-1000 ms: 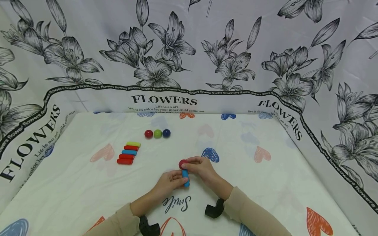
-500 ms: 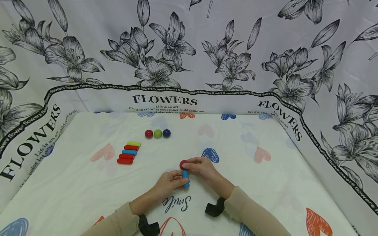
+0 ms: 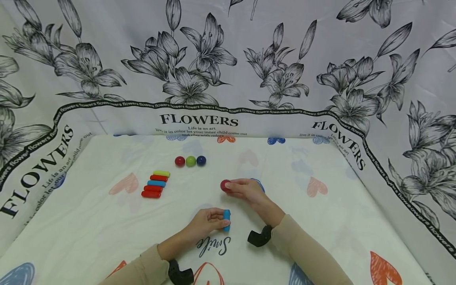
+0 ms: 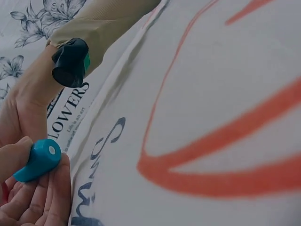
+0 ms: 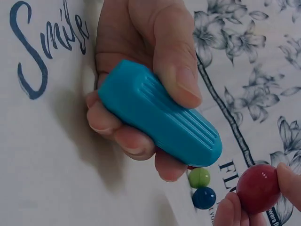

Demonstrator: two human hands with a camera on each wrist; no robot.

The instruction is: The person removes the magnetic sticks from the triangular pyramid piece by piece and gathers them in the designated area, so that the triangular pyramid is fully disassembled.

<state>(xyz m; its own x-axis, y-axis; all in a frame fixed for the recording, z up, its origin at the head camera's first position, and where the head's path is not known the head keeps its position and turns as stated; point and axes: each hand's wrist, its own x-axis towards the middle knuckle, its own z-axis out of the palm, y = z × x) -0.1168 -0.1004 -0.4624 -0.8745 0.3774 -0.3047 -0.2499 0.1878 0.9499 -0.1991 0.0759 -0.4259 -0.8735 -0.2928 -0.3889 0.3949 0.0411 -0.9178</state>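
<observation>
My left hand (image 3: 208, 219) pinches a blue ridged plastic rod (image 3: 227, 220) between thumb and fingers, upright in the head view. The left wrist view shows a small white dot on one end of this rod (image 4: 42, 160). The right wrist view shows its grooved side (image 5: 162, 113) under the left thumb. Farther forward, my right hand (image 3: 251, 192) pinches a shiny red ball (image 3: 225, 185) by its fingertips. The ball and the rod are apart, with a gap of cloth between them. In the right wrist view the red ball (image 5: 257, 188) shows at lower right.
Several rods lie side by side at left: a yellow-green rod (image 3: 161, 173), a blue rod (image 3: 156, 183) and red rods (image 3: 151, 194). Behind them sit a red ball (image 3: 179, 161), a green ball (image 3: 190, 161) and a dark blue ball (image 3: 201, 160) in a row. A printed cloth (image 3: 285, 229) covers the table.
The red ball, which was at the top end of the blue rod, has moved forward and away with my right hand. My left hand has turned the rod slightly and lowered it a little.
</observation>
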